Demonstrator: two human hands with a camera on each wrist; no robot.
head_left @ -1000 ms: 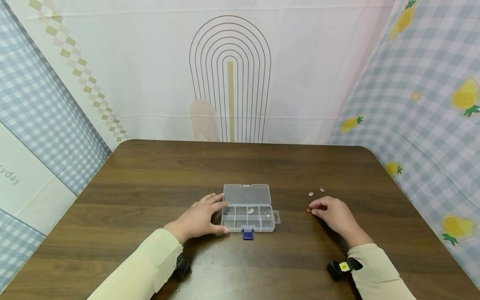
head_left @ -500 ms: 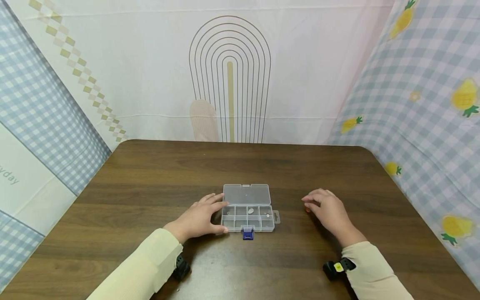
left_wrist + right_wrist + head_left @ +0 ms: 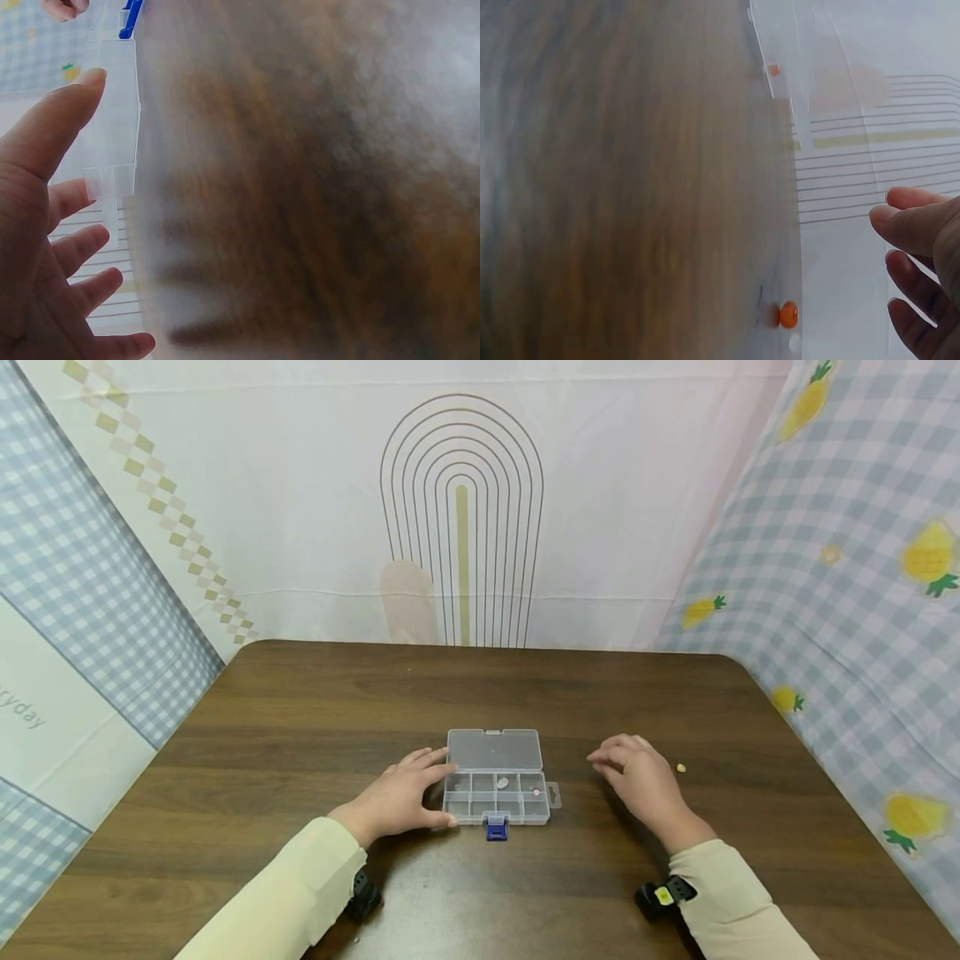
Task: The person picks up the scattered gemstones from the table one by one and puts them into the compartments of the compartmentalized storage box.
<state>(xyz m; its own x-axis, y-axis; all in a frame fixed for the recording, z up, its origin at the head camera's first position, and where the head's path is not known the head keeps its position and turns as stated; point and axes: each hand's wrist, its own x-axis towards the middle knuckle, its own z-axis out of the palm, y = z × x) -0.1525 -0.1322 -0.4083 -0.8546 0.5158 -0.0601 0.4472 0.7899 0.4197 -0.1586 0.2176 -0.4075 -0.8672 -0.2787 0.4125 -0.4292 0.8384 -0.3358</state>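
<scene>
A clear plastic compartment box (image 3: 508, 808) lies on the table, its lid folded back and a blue latch (image 3: 497, 829) at the front. Inside are a white oval piece (image 3: 502, 783) and a few smaller bits. At the box's left side, my left hand (image 3: 397, 793) spreads its thumb and fingers, touching the edge. My right hand (image 3: 637, 781) is right of the box, thumb and index finger close together; whether anything small is between them cannot be seen. The right wrist view shows an orange bead (image 3: 788, 315) and a whitish bead (image 3: 794, 343) on the table.
On the brown wooden table (image 3: 337, 693), a small yellowish bead (image 3: 681, 768) lies right of my right hand. A clear hanging tab (image 3: 554, 794) sticks out from the box's right end. A patterned curtain (image 3: 600, 510) stands behind the table.
My right hand has moved left from the loose beads towards the box, revealing the yellowish bead and covering the orange and whitish ones in the head view. My left hand and the box stay put.
</scene>
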